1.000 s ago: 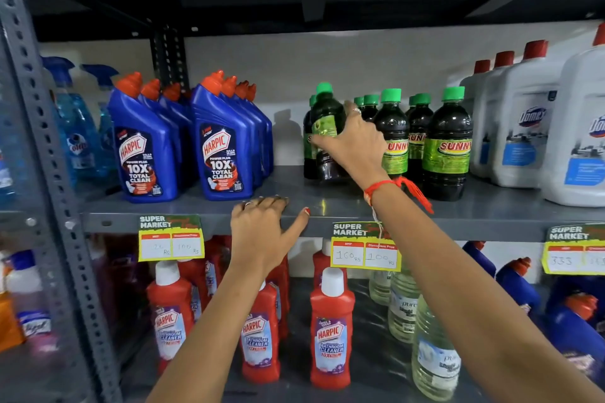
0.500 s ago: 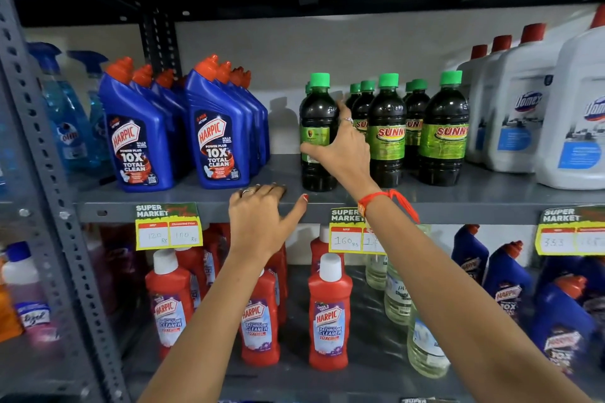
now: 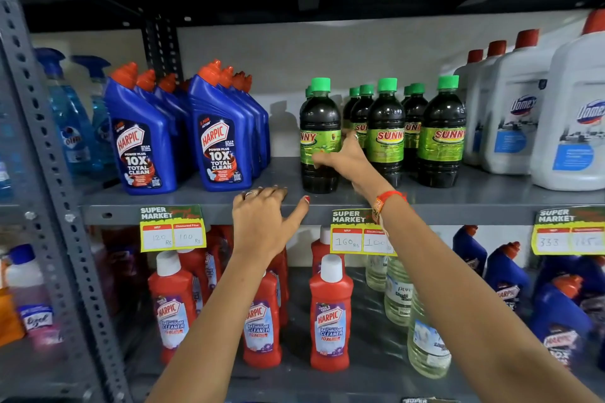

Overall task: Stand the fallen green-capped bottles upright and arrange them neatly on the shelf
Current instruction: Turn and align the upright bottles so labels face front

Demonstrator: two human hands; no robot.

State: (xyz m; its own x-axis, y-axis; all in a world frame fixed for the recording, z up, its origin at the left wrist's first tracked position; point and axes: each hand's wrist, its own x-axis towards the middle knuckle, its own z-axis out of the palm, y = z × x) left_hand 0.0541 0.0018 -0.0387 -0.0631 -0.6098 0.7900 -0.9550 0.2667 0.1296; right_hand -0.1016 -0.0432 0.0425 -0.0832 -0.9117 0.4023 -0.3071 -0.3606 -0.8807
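Several dark bottles with green caps and green "SUNNY" labels stand upright in rows on the grey shelf. My right hand grips the front-left green-capped bottle low on its label, thumb across the front and fingers behind. That bottle stands on the shelf, a small gap left of the front middle bottle and the front right bottle. My left hand rests on the shelf's front edge, fingers lying over the lip and thumb spread out.
Blue Harpic bottles stand left of the green-capped group, white Domex jugs to the right. Price tags hang on the shelf lip. Red Harpic bottles and clear bottles fill the shelf below. A perforated upright runs at left.
My right hand brought the gripped bottle down to the shelf front and turned it, so its label now faces more forward. My left hand stayed on the shelf edge.
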